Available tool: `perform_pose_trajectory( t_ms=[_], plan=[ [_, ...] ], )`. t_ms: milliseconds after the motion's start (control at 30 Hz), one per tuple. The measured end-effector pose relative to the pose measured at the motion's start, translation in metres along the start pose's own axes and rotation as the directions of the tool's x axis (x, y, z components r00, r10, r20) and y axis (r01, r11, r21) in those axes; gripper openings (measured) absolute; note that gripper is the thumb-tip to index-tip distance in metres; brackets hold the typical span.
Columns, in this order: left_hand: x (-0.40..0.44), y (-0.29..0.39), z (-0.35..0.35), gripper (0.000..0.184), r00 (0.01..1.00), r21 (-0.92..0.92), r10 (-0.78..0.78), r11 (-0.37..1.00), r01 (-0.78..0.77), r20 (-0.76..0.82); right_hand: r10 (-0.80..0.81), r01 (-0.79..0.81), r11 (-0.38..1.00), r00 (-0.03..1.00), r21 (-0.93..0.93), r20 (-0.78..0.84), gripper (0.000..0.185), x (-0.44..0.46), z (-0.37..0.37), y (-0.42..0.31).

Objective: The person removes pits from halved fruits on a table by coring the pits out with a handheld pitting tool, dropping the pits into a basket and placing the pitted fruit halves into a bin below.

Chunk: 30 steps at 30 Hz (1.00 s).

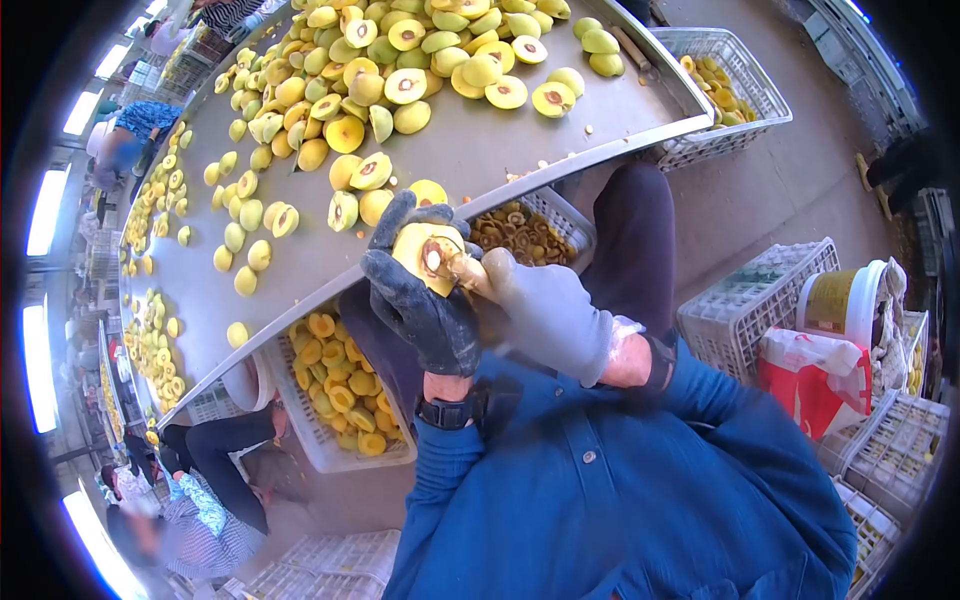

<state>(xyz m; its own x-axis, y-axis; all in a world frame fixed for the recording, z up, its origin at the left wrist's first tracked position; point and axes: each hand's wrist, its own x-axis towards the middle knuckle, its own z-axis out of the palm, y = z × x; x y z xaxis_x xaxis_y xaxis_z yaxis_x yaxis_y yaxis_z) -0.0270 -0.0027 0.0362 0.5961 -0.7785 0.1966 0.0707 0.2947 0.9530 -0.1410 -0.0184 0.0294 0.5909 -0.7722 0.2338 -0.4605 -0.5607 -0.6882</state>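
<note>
My left hand [415, 290], in a dark glove, is closed around a peach half [428, 258] with its cut face up and the brown pit hollow showing. My right hand [555, 310], in a grey glove, grips a tool with a wooden handle [476, 275]. The tool's end meets the middle of the cut face; its tip is hidden in the flesh. Just beyond my hands, a metal table [290, 185] carries a heap of peach halves [400, 85].
Below the table edge stand a crate of peach halves [345, 385] and a crate of brown pits [520, 235]. Another crate [735, 90] is at the table's right corner. Stacked crates [755, 300], a white bucket [835, 300] and a red bag [815, 380] are to my right. People work at left.
</note>
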Motion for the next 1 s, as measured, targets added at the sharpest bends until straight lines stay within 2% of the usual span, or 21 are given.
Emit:
perform_pose_trajectory(
  t_ms=[67,100,200,233,367,433,467,567,600,633,667,700,767,800,867,900,1000],
  plan=[
    [-0.002,0.004,-0.002,0.069,0.999,0.063,-0.044,0.997,0.043,0.002,0.011,-0.011,0.993,1.0,0.121,-0.006,0.025,-0.001,-0.003,-0.003],
    [-0.002,0.001,-0.004,0.069,1.0,0.016,-0.025,1.0,0.025,0.006,0.018,-0.019,0.993,1.0,0.114,0.01,0.025,-0.001,-0.004,-0.004],
    [-0.002,0.004,-0.001,0.07,1.0,0.108,-0.01,0.994,0.013,-0.021,0.034,-0.041,0.99,0.998,0.135,0.047,0.026,-0.001,-0.005,-0.006],
    [-0.004,0.001,-0.001,0.07,0.998,0.144,0.044,0.989,-0.037,-0.047,0.034,-0.042,0.985,0.998,0.169,0.053,0.026,-0.002,-0.006,-0.005],
    [-0.003,0.004,-0.005,0.067,0.999,0.073,0.037,0.997,-0.035,-0.022,0.046,-0.093,0.931,0.989,0.354,0.14,0.027,-0.003,-0.005,-0.002],
    [-0.001,0.007,-0.007,0.067,0.994,0.251,0.096,0.962,-0.105,0.048,0.036,-0.083,0.968,0.979,0.236,0.2,0.024,-0.001,-0.011,-0.001],
    [0.001,0.007,-0.009,0.066,0.995,0.201,0.081,0.975,-0.092,0.059,0.033,-0.076,0.981,0.972,0.178,0.231,0.023,0.0,-0.015,-0.002],
    [0.003,0.008,-0.016,0.065,0.985,0.065,0.076,0.994,-0.086,0.153,0.015,-0.264,0.779,0.915,0.569,0.404,0.027,0.003,-0.027,-0.005],
    [0.004,0.008,-0.02,0.065,0.978,0.024,0.081,0.996,-0.087,0.193,0.021,-0.334,0.729,0.884,0.597,0.467,0.027,0.002,-0.029,-0.006],
    [0.009,0.002,-0.031,0.067,0.97,0.15,0.107,0.979,-0.141,0.219,0.022,-0.402,0.676,0.848,0.617,0.529,0.027,0.001,-0.031,-0.005],
    [0.012,0.002,-0.039,0.068,0.948,0.16,0.099,0.975,-0.153,0.304,0.02,-0.471,0.62,0.809,0.628,0.588,0.027,-0.001,-0.032,-0.005],
    [0.013,0.006,-0.044,0.068,0.918,0.169,0.087,0.972,-0.164,0.388,-0.06,-0.289,0.712,0.883,0.641,0.465,0.028,0.001,-0.025,-0.002],
    [0.018,0.019,-0.047,0.07,0.826,0.229,0.057,0.948,-0.221,0.561,-0.063,-0.216,0.843,0.869,0.493,0.49,0.026,-0.003,-0.033,0.006],
    [0.019,0.021,-0.047,0.07,0.819,0.223,0.043,0.953,-0.205,0.572,-0.061,-0.175,0.895,0.863,0.41,0.501,0.026,-0.003,-0.039,0.004],
    [0.019,0.026,-0.048,0.07,0.805,0.209,0.022,0.961,-0.18,0.593,-0.047,-0.495,0.634,0.742,0.595,0.668,0.022,-0.006,-0.038,-0.003],
    [0.012,0.018,-0.045,0.068,0.858,0.075,0.017,0.995,-0.064,0.514,-0.078,-0.633,0.461,0.67,0.623,0.738,0.021,-0.005,-0.037,-0.005],
    [0.001,0.005,-0.03,0.065,0.927,-0.221,-0.032,0.968,0.123,0.373,-0.198,-0.789,0.151,0.567,0.596,0.8,0.016,-0.008,-0.032,0.002]
  ],
)
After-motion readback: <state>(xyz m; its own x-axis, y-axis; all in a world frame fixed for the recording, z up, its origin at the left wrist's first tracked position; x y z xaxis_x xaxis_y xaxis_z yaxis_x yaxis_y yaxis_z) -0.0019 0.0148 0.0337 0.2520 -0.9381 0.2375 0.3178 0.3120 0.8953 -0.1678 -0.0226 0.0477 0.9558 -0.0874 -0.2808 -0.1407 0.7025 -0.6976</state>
